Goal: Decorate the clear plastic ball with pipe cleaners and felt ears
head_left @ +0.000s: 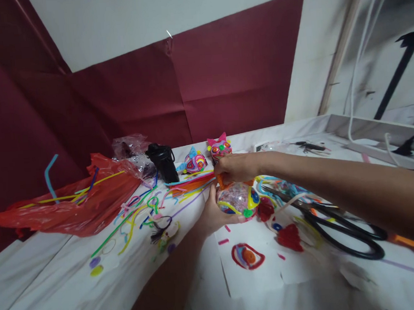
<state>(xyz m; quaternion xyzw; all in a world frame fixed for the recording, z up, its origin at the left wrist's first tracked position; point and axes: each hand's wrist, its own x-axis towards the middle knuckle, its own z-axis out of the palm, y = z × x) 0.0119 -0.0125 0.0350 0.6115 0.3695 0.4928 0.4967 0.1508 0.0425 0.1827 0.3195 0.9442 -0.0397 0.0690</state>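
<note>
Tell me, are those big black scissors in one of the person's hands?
No. The black scissors lie on the white table, while the left hand and right hand hold the decorated ball.

Left hand (215, 214) cradles decorated ball (237, 199), right hand (235, 168) pinching its orange top

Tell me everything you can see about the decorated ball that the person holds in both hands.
The decorated ball looks clear and round, with pinkish speckles inside. Yellow, blue and green strips and dots wrap its surface, and an orange piece sits at its top. It rests low over the white table. The left hand cups its left side from below; the right hand pinches the orange piece on top.
</note>
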